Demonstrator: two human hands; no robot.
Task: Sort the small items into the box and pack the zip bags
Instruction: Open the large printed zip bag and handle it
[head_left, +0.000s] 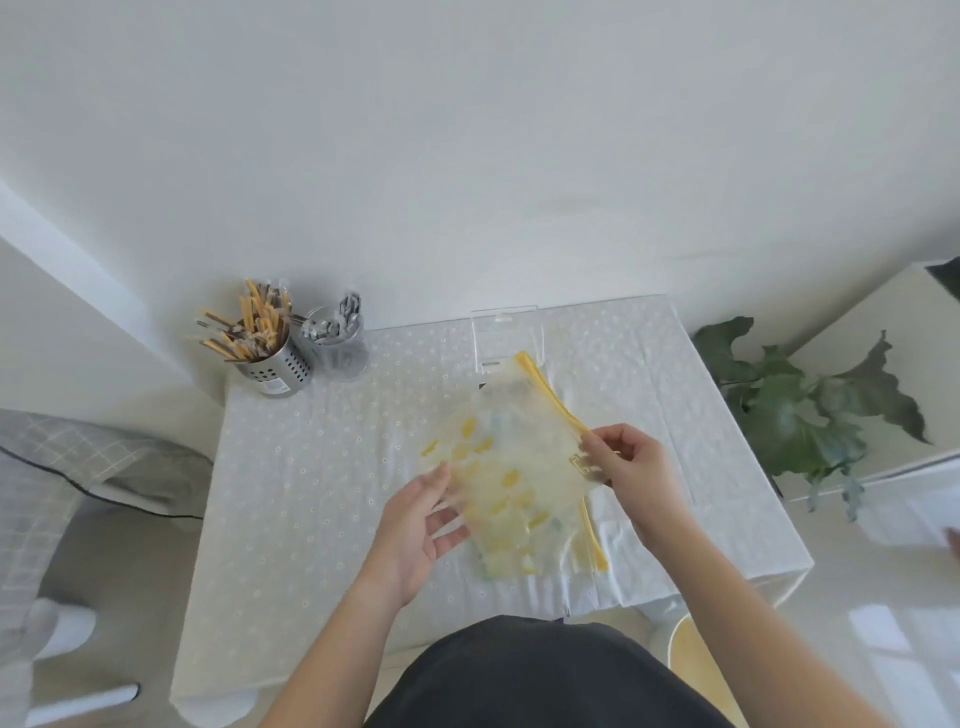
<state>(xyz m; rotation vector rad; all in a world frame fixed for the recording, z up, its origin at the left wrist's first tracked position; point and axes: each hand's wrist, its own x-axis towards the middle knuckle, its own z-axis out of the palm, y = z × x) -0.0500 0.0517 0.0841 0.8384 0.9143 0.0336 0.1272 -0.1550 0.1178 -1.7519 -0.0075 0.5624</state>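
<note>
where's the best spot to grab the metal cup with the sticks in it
Probably wrap a hand round the bare lower wall of the metal cup, coming from the front or its left. The sticks fan out over the rim, blocking a grip from above, and the clear cup stands close beside its right side.

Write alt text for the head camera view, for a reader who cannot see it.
A person holds a translucent yellow-patterned zip bag over a white-clothed table: the right hand pinches its zipper edge, the left hand supports the opposite side. Behind stand a clear box, a metal holder of wrapped sticks and a clear cup; a plant is at right.
</note>
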